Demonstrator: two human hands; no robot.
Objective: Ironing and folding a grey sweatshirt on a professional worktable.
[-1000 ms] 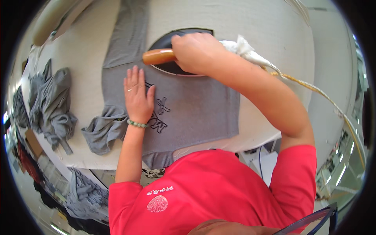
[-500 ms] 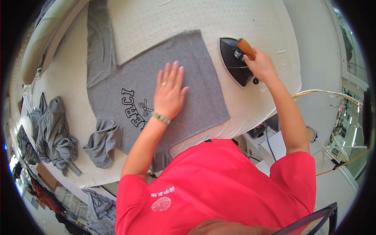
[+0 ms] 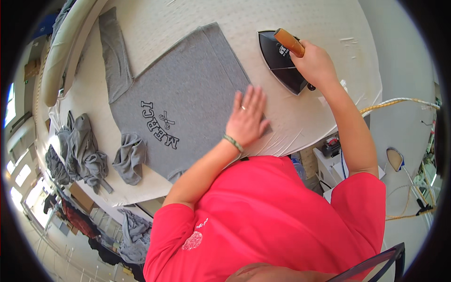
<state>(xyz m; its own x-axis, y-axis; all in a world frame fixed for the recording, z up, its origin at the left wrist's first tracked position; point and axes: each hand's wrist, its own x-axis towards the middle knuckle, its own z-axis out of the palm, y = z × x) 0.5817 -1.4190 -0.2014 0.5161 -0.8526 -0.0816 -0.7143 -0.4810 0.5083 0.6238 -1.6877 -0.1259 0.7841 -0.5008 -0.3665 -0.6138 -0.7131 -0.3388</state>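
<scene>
A grey sweatshirt (image 3: 188, 80) with dark lettering and a small bow print lies spread on the pale padded ironing table (image 3: 164, 19). Its one sleeve stretches toward the far left; the other is bunched near its lower left side. My left hand (image 3: 246, 115) rests flat on the garment near its right hem, fingers out and holding nothing. To the right of the hem, my right hand (image 3: 315, 63) is wrapped around the wooden handle of a black iron (image 3: 282, 61). The iron sits on the table cover, apart from the sweatshirt.
Crumpled grey garments (image 3: 87, 152) lie at the table's left. A padded curved arm (image 3: 63, 56) rises at the far left. More grey cloth (image 3: 135, 235) hangs below the table edge. A hose and cable (image 3: 390, 104) run off to the right, beside a small white cabinet (image 3: 329, 164).
My left hand has slid right across the sweatshirt, from beside the print to the hem. The lettering is now fully uncovered. My right hand still grips the iron, beside the garment.
</scene>
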